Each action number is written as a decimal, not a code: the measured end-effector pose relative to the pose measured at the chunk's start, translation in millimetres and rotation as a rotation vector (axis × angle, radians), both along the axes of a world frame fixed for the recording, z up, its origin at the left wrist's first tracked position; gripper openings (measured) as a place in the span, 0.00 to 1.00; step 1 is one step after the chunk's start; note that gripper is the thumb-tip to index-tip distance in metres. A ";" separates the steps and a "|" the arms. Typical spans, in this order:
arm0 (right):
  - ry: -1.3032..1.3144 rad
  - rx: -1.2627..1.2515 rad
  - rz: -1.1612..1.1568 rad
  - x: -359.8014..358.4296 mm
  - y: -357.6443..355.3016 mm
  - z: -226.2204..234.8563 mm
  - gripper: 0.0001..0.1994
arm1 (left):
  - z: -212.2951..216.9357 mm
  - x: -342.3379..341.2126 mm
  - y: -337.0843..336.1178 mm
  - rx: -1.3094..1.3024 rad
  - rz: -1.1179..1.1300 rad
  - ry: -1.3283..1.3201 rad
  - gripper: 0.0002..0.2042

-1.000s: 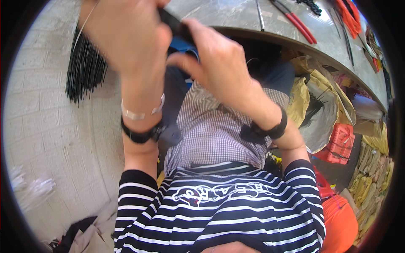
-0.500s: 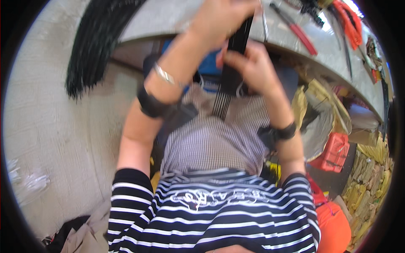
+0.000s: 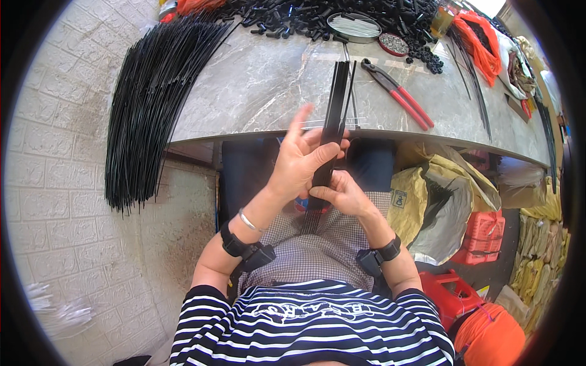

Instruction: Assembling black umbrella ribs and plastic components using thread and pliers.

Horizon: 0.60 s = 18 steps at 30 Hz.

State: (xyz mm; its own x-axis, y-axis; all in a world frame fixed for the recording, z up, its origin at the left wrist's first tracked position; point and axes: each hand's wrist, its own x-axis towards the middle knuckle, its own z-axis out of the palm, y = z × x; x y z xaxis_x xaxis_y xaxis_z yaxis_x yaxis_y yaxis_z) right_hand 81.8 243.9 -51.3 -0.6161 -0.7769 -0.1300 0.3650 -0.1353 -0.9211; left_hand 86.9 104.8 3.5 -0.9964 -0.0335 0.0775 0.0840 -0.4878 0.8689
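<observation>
Closest in, a person in a striped shirt sits with a checked cloth (image 3: 317,256) over the lap, a dark band on each wrist. Just above the cloth, the right hand (image 3: 342,194) pinches the lower end of a bundle of thin black rods (image 3: 331,131), its grip closed tight around them. The left hand (image 3: 300,160) sits just above the right hand on the same bundle, thumb pressed across the front and fingers partly wrapped, the forefinger sticking up free. The bundle stands nearly upright, its lower end over the lap and its top reaching across the near edge of the grey marble surface (image 3: 262,79).

On the surface, just right of the bundle's top, lie red-handled pliers (image 3: 400,94). Well left of the bundle, a big sheaf of long black rods (image 3: 149,97) hangs over the surface's left end and down along the brick wall. Beyond the bundle, at the far edge, short black tubes (image 3: 305,15) are heaped around a round tin (image 3: 356,27) and a smaller round lid (image 3: 394,44). Far right of the bundle lies an orange bag (image 3: 476,39). Below the surface to the right sit a yellow sack (image 3: 410,204) and a red crate (image 3: 482,238).
</observation>
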 end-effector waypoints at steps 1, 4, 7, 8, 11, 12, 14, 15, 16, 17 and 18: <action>-0.009 0.011 0.045 -0.4 -2.6 4.9 0.04 | 1.7 -1.8 -6.4 0.001 0.007 -0.006 0.32; -0.006 0.032 0.113 -4.1 -4.6 13.7 0.06 | 10.3 -6.5 -14.4 -0.070 -0.240 -0.082 0.12; 0.233 0.202 0.243 -21.4 12.5 31.4 0.17 | 5.4 -3.6 -22.3 -0.197 -0.199 -0.020 0.11; 0.398 0.158 0.112 -29.5 22.4 38.3 0.22 | 10.4 0.9 -22.3 -0.113 -0.180 -0.141 0.11; 0.410 0.216 -0.309 -64.6 44.2 70.3 0.19 | 5.8 0.9 -26.6 -0.155 -0.194 -0.019 0.11; 0.510 0.195 -0.357 -70.8 39.7 91.2 0.18 | 6.0 1.2 -25.5 -0.153 -0.196 -0.016 0.11; 0.548 0.113 -0.385 -74.0 18.0 122.3 0.20 | 8.5 2.6 -21.1 -0.188 -0.254 -0.022 0.11; 0.569 0.075 -0.377 -75.7 8.2 130.0 0.21 | 8.1 2.0 -18.2 -0.184 -0.261 -0.018 0.11; 0.571 0.081 -0.383 -75.6 -1.9 137.7 0.21 | 7.0 1.4 -14.9 -0.187 -0.279 -0.005 0.11; 0.580 0.041 -0.327 -75.2 -13.2 144.4 0.22 | 6.1 1.6 -12.9 -0.191 -0.293 0.006 0.11; 0.587 0.001 -0.271 -75.6 -19.8 148.2 0.22 | 5.6 2.2 -10.4 -0.209 -0.275 -0.009 0.14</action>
